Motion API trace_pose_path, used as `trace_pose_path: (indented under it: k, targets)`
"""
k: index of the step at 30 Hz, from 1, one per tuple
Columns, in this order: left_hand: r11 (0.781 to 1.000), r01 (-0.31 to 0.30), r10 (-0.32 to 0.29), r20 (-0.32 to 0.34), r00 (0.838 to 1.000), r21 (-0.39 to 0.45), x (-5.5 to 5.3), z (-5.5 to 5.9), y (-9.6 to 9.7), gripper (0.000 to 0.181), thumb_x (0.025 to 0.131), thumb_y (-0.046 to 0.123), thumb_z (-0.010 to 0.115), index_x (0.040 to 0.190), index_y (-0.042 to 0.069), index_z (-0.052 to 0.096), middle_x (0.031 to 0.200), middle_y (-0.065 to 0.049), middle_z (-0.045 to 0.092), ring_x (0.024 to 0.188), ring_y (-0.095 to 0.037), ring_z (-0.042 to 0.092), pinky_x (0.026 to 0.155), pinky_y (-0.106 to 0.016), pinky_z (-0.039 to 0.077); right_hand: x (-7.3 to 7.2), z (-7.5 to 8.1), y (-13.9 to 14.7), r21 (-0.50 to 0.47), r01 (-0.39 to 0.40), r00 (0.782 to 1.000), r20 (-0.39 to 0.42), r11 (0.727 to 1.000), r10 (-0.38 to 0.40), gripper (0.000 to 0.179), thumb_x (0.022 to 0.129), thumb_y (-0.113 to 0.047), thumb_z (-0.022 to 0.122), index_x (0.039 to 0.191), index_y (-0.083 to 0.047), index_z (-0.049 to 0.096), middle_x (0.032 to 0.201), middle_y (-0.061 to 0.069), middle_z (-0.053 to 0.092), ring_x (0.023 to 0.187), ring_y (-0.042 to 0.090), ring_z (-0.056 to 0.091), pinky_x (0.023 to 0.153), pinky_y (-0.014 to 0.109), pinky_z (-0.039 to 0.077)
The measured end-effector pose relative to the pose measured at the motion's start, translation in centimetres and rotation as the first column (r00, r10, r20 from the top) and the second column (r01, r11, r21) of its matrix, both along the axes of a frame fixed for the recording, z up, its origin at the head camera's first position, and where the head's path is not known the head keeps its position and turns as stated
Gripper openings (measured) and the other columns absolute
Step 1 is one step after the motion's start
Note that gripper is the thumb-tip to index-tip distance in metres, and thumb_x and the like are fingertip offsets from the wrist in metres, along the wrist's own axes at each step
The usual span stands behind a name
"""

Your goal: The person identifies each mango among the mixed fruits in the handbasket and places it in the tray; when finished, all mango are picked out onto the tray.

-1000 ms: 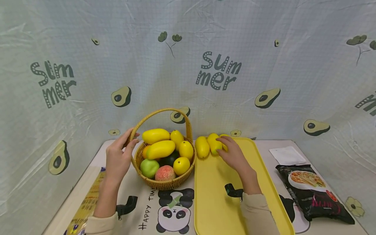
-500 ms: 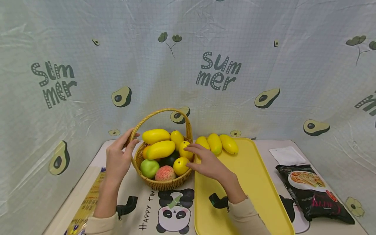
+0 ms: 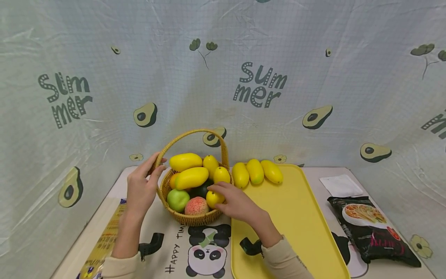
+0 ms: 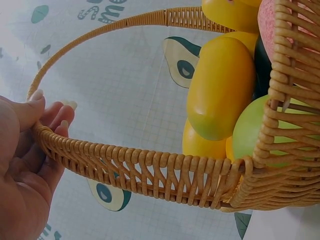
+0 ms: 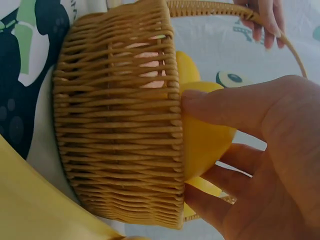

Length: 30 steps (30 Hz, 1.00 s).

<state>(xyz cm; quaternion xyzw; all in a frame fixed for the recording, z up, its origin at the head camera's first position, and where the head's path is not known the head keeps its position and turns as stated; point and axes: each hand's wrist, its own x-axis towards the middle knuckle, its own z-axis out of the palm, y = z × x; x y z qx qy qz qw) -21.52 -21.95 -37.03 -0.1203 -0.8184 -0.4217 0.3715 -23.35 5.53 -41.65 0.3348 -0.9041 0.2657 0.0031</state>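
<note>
Wicker basket of fruit on a table. The person's left hand held the side of the arched handle between thumb and fingers. The right hand gripped a yellow fruit inside the basket's rim and hid part of it from my side. A peach lay just beside that fruit, with a green apple next along; more yellow fruits were heaped behind. The basket wall stood between the fruit and a yellow tray, where three mangoes lay in the far corner. Beyond the tray were a white packet and a black food bag.
</note>
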Motion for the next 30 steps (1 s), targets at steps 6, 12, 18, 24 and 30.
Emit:
trace_pose_path:
  k: [6, 12, 18, 24, 30]
  targets:
    - [1.000, -0.001, 0.001, 0.005, 1.000, -0.007, -0.1, -0.1, -0.1, 0.042, 0.096, 0.007, 0.063, 0.138, 0.011, 0.060, 0.114, -0.010, 0.073, 0.091, 0.012, 0.055, 0.075, -0.002, 0.045, 0.1, -0.2, -0.2, -0.003, 0.002, 1.000, -0.018, 1.000, -0.002, 0.051, 0.093, -0.019, 0.069, 0.142, -0.019, 0.055, 0.146, 0.002, 0.052, 0.131, 0.020, 0.052, 0.111, 0.042, 0.045]
    - [1.000, 0.001, -0.001, 0.017, 1.000, -0.003, 0.0, -0.1, -0.1, 0.043, 0.096, 0.007, 0.063, 0.138, 0.013, 0.060, 0.114, -0.010, 0.073, 0.092, 0.014, 0.056, 0.077, -0.002, 0.045, -0.1, -0.5, -0.2, -0.010, 0.015, 0.997, -0.073, 1.000, -0.015, 0.052, 0.087, -0.020, 0.072, 0.138, -0.021, 0.059, 0.141, 0.001, 0.056, 0.125, 0.017, 0.055, 0.107, 0.038, 0.048]
    - [1.000, 0.001, 0.000, 0.014, 1.000, -0.007, -0.1, 0.0, 0.0, 0.043, 0.096, 0.007, 0.063, 0.138, 0.012, 0.060, 0.114, -0.011, 0.073, 0.092, 0.014, 0.056, 0.078, -0.002, 0.045, -0.1, -0.3, 0.0, -0.030, 0.026, 0.986, -0.163, 0.999, -0.031, 0.053, 0.084, -0.023, 0.073, 0.135, -0.022, 0.060, 0.137, -0.002, 0.059, 0.121, 0.016, 0.055, 0.105, 0.036, 0.049]
    - [1.000, 0.015, -0.015, 0.004, 1.000, -0.008, -0.2, 0.1, 0.1, 0.042, 0.096, 0.006, 0.063, 0.137, 0.010, 0.060, 0.114, -0.011, 0.073, 0.092, 0.011, 0.057, 0.077, -0.002, 0.045, -0.1, 0.5, 0.6, -0.125, 0.011, 0.981, -0.189, 0.992, -0.035, 0.053, 0.082, -0.020, 0.074, 0.134, -0.020, 0.061, 0.135, -0.001, 0.059, 0.120, 0.014, 0.055, 0.104, 0.035, 0.050]
    - [1.000, 0.012, -0.012, 0.003, 1.000, -0.004, -0.1, 0.0, -0.1, 0.041, 0.096, 0.008, 0.063, 0.137, 0.012, 0.061, 0.114, -0.010, 0.073, 0.091, 0.010, 0.058, 0.075, -0.001, 0.045, 0.0, 1.5, 1.4, -0.235, -0.033, 0.983, -0.181, 0.971, -0.011, 0.051, 0.082, -0.015, 0.074, 0.131, -0.019, 0.062, 0.134, -0.003, 0.061, 0.120, 0.013, 0.057, 0.103, 0.034, 0.051]
